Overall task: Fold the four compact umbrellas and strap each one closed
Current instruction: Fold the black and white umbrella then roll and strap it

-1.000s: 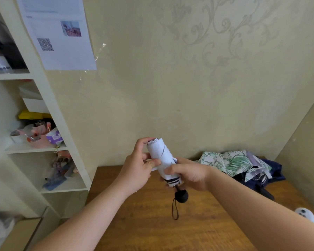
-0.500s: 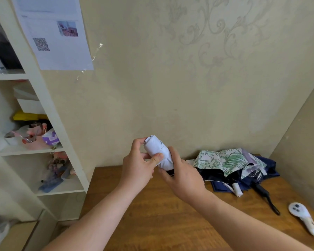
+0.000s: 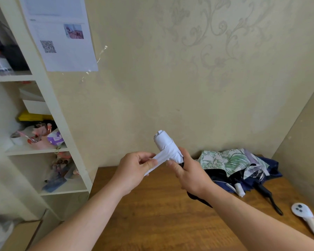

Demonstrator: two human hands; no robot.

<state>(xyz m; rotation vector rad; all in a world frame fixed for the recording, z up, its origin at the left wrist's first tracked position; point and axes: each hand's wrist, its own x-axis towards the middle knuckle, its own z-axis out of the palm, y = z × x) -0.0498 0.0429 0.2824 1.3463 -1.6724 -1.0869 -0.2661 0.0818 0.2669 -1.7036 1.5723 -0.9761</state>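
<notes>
Both hands worked above the wooden table: the right hand gripped the rolled white umbrella, tilted toward eleven o'clock, while the left hand pinched its white strap, drawn out toward eight o'clock. Unfolded umbrellas lay heaped at three o'clock, against the wall.

At the frame's left my cluttered white shelf; a printed sheet upper left; a white remote lower right on the wooden surface.

Left hand pinches the strap with curled fingers; right hand grips the white umbrella, both forearms extended.
</notes>
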